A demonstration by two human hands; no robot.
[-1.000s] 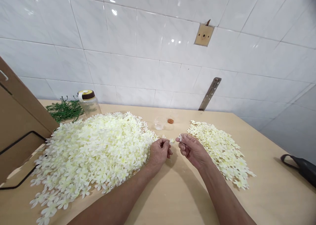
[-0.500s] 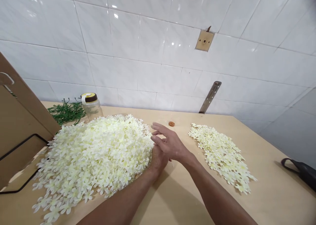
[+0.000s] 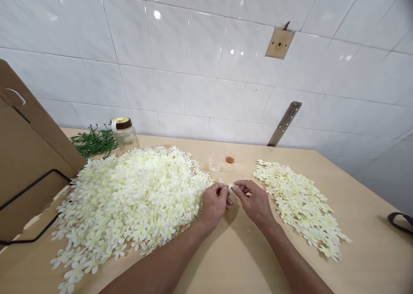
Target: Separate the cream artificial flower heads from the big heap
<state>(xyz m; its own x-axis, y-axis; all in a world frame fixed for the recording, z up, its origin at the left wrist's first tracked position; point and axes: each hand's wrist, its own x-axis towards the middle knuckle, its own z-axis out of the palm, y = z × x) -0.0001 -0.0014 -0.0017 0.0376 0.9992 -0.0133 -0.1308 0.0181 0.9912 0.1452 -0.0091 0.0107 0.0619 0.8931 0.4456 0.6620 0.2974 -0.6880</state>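
Observation:
A big heap of cream-white fabric flowers [image 3: 129, 199] covers the left half of the wooden table [image 3: 238, 259]. A smaller, flatter spread of the same flowers [image 3: 300, 203] lies to the right. Between the two, my left hand [image 3: 214, 201] and my right hand [image 3: 253, 201] meet fingertip to fingertip. Both pinch one small white flower [image 3: 229, 186] held just above the table. My left hand rests against the edge of the big heap.
A small clear cup [image 3: 215, 162] and a brown cap [image 3: 229, 159] sit behind my hands. A jar with a brown lid [image 3: 124, 134] and green plastic stems [image 3: 93, 142] stand at the back left. A cardboard box [image 3: 29, 156] is on the left, a dark strap [image 3: 402, 222] at the right edge.
My right hand, open and reaching over the big heap half a second ago, has come back to the middle. It now pinches a flower together with my left hand.

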